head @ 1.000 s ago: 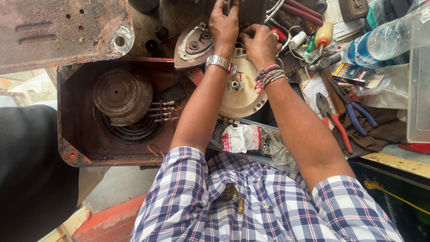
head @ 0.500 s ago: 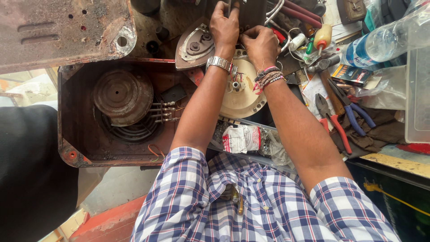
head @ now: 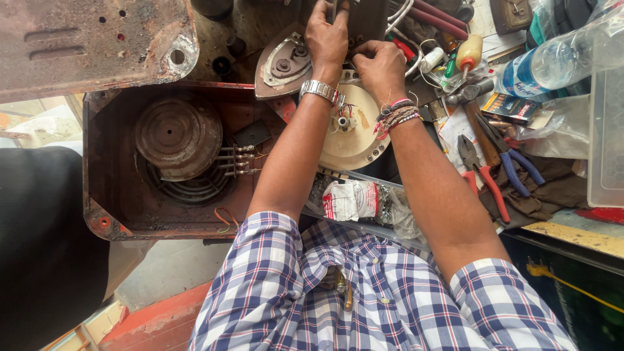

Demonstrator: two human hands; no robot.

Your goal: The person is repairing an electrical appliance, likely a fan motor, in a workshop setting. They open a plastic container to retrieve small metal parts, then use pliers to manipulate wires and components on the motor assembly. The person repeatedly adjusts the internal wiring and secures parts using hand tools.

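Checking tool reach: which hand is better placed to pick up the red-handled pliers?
Right, probably. The right hand works nearer the red-handled pliers, which lie just outside the right forearm. The left hand would have to cross over it.

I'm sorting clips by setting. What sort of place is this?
Probably a small appliance repair bench: an iron soleplate beside the left hand, a rusty opened casing with a heating coil, and pliers among scattered tools.

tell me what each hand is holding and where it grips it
Left hand pinches a thin upright tool by its lower end; right hand rests closed beside it on the dark part, what it grips is hidden.
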